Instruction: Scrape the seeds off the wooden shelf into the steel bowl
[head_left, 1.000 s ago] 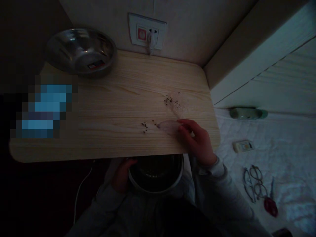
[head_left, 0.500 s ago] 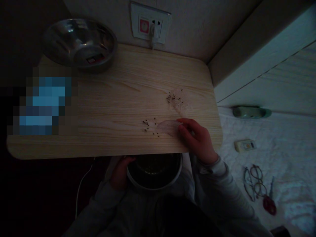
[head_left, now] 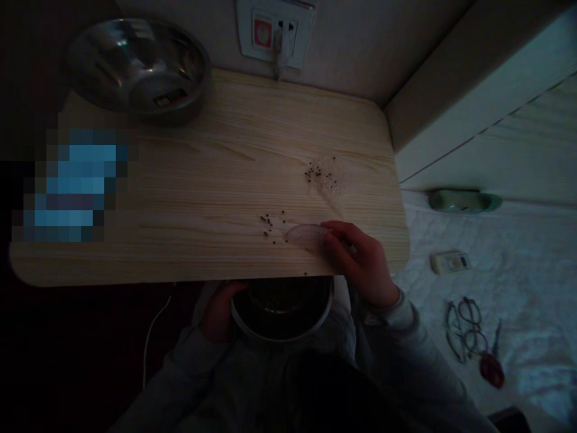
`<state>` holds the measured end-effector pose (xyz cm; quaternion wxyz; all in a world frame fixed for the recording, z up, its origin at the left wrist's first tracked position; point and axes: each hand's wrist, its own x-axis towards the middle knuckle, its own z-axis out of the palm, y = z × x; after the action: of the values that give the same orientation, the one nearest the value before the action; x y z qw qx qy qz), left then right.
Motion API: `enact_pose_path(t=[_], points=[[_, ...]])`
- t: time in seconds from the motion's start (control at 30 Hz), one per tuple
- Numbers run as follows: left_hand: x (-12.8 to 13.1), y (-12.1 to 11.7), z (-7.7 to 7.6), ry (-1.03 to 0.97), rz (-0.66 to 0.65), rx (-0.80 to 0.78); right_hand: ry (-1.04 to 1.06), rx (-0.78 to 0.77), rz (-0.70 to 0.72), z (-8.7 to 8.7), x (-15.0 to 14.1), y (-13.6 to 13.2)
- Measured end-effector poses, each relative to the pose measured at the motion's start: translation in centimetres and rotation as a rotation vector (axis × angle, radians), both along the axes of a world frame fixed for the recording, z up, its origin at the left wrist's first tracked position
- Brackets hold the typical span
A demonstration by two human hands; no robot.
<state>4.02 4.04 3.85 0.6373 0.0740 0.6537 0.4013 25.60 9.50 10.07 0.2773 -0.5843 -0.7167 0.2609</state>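
Note:
My right hand [head_left: 358,258] pinches a thin, see-through oval piece [head_left: 306,234] that looks like clear plastic and rests low over the wooden tabletop. Just left of its tip lie scattered small dark grains [head_left: 267,224], with a single grain [head_left: 305,274] at the table's front edge. Farther back, more dark grains [head_left: 315,173] sit on or beside a clear patch [head_left: 331,186], perhaps plastic or wet. Below the edge, my left hand [head_left: 220,313] grips the left rim of a dark round pot [head_left: 282,325] in my lap; the tabletop hides its far side.
A steel bowl [head_left: 139,72] stands at the back left of the table [head_left: 202,204], near a blurred-out bluish item [head_left: 74,186]. A plug sits in the wall socket [head_left: 276,36]. To the right, scissors [head_left: 491,367], glasses [head_left: 455,331] and a small pale box [head_left: 451,263] lie on white bedding.
My right hand and the clear piece have moved slightly toward me. One dark grain now lies at the front edge, above the pot. My left hand stays at the pot.

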Motion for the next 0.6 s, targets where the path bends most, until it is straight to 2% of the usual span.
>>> enact_pose_path(t=[0.37, 0.6], points=[[0.5, 0.0, 0.0, -0.099, 0.001, -0.008, -0.013, -0.007, 0.094, 0.1, -0.7, -1.2], [0.5, 0.4, 0.3, -0.060, -0.037, 0.032, -0.005, -0.055, 0.243, 0.3, -1.0, -2.2]])
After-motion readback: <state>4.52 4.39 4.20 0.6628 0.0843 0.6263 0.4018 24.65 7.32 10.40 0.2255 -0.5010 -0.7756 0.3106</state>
